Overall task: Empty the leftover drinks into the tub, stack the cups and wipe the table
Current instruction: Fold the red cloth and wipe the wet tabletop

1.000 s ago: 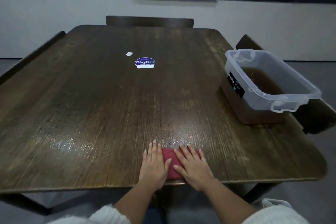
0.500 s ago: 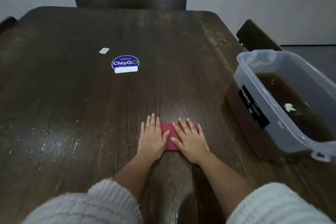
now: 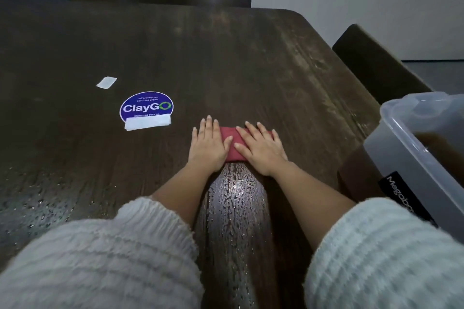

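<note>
Both hands flat on the red cloth [image 3: 232, 143], out in the middle of the table [image 3: 251, 63]! The left hand [image 3: 208, 147] presses its left end, fingers straight and close together; the right hand [image 3: 262, 149] covers the right end, fingers straight and slightly spread. Wet streaks glisten between the forearms. The tub [image 3: 411, 148] of brown liquid sits at the right edge. A round blue sticker [image 3: 147, 106] lies left of the hands.
</note>
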A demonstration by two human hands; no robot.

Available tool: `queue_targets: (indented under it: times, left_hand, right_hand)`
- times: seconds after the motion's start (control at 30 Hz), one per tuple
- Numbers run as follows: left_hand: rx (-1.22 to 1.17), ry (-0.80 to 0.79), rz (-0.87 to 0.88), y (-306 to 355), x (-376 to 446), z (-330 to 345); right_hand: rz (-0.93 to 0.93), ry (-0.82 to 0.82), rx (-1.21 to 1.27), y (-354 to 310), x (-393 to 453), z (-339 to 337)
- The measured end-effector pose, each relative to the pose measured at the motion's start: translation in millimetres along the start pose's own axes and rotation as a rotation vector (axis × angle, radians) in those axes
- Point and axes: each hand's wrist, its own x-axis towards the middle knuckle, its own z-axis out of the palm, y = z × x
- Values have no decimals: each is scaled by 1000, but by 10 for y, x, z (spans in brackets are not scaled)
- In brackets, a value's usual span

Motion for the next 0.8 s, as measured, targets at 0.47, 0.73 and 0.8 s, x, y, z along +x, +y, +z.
queue_targets:
  times: [0.47,0.73,0.8]
  left_hand:
    - [50,-163,121,9,-1147,-22]
    - [108,-271,162,127,-1701,-455]
    - [40,-298,148,187,-1684,-584]
  right_hand:
    - [-13,-77,124,-250,-1190,103]
    - [150,-268,131,-434,-1595,-308]
    - [106,-344,233,-408,-1637,-452]
